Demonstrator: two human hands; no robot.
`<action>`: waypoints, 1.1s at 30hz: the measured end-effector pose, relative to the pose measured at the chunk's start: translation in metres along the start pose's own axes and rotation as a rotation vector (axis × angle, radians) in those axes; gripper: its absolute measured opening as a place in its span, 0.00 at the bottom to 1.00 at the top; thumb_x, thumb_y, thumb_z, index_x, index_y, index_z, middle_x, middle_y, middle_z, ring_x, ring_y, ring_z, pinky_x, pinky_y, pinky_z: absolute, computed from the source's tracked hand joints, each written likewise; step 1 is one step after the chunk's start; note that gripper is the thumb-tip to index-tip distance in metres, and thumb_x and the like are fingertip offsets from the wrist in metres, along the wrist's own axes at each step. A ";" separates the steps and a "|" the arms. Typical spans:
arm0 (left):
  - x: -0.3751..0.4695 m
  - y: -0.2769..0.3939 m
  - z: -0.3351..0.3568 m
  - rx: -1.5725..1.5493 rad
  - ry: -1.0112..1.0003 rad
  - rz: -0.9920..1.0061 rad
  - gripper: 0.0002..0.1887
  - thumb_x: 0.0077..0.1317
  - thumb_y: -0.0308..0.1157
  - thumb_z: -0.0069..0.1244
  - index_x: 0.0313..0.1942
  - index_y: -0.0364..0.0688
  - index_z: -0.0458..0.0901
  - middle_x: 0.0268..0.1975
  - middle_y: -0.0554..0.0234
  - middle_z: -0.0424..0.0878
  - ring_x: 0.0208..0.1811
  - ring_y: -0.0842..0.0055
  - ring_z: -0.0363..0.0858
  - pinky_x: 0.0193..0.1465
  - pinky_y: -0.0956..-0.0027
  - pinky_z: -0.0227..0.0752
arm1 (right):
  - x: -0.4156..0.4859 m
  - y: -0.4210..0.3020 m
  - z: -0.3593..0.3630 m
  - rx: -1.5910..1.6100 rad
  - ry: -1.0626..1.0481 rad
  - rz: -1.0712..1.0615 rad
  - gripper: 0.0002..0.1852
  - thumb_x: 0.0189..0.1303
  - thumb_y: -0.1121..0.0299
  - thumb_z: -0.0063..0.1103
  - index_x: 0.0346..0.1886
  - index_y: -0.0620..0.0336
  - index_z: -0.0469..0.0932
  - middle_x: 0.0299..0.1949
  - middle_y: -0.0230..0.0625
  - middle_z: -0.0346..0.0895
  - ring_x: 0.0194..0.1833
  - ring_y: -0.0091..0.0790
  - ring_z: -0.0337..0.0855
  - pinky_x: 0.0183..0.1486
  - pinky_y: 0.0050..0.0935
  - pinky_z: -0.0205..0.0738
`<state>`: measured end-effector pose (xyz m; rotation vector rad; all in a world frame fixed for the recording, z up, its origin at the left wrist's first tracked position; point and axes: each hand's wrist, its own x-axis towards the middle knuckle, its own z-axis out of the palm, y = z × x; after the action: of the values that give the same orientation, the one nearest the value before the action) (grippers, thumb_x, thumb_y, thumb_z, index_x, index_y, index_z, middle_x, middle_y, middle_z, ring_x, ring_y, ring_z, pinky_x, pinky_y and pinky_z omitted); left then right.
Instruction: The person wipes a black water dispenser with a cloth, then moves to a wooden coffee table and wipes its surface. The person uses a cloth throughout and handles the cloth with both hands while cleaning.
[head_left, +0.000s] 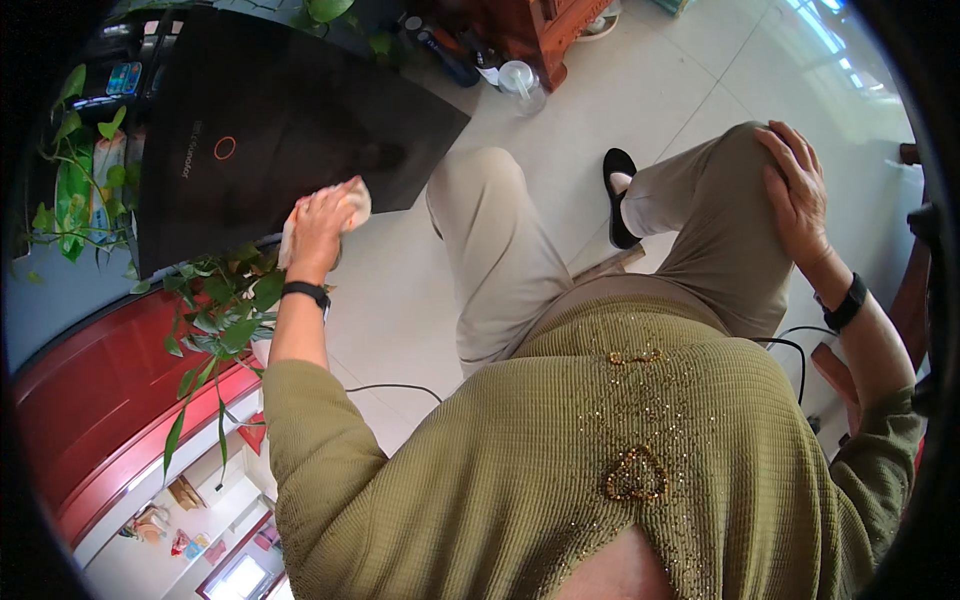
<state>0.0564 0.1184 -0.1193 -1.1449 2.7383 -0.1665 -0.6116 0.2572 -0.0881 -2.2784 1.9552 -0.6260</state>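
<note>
My left hand (319, 225) presses a crumpled light cloth (361, 201) with reddish patches against the lower edge of a glossy black panel (300, 127). The fingers lie over the cloth, so part of it is hidden beneath them. An orange ring and some writing mark the dark surface of the panel. On the other side, my right hand (799, 180) rests on my right knee (739, 161), with its fingers bent over the trousers and no object visible in it.
Trailing green plants (225, 300) hang beside the panel, near my left forearm. A green packet (73, 195) lies behind it. On the tiled floor, a lidded clear jar (521, 86) and dark bottles (446, 52) stand by carved wooden furniture (551, 37). A black cable (397, 386) crosses the floor.
</note>
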 end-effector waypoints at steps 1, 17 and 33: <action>-0.019 0.003 0.003 -0.002 -0.118 -0.102 0.20 0.57 0.21 0.53 0.49 0.50 0.85 0.64 0.69 0.78 0.67 0.63 0.71 0.68 0.55 0.62 | -0.004 0.003 -0.002 0.000 -0.003 0.026 0.22 0.69 0.64 0.48 0.65 0.53 0.75 0.68 0.43 0.70 0.70 0.49 0.67 0.73 0.44 0.58; 0.040 0.059 -0.152 -1.936 1.013 -0.544 0.21 0.76 0.35 0.49 0.65 0.34 0.72 0.57 0.56 0.81 0.57 0.74 0.82 0.60 0.64 0.79 | 0.000 0.005 0.008 -0.034 -0.030 0.064 0.21 0.66 0.65 0.50 0.62 0.53 0.76 0.66 0.44 0.71 0.68 0.52 0.67 0.71 0.47 0.59; 0.144 0.150 -0.195 -1.387 0.777 -0.083 0.16 0.76 0.33 0.46 0.58 0.33 0.77 0.51 0.56 0.85 0.48 0.67 0.86 0.56 0.62 0.82 | 0.105 -0.130 0.001 1.177 -0.482 0.235 0.26 0.69 0.62 0.57 0.68 0.56 0.71 0.58 0.34 0.78 0.58 0.29 0.77 0.59 0.31 0.71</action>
<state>-0.1859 0.1278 0.0302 -1.6273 3.3562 1.9167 -0.4797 0.1800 -0.0208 -1.2692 1.0871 -0.7909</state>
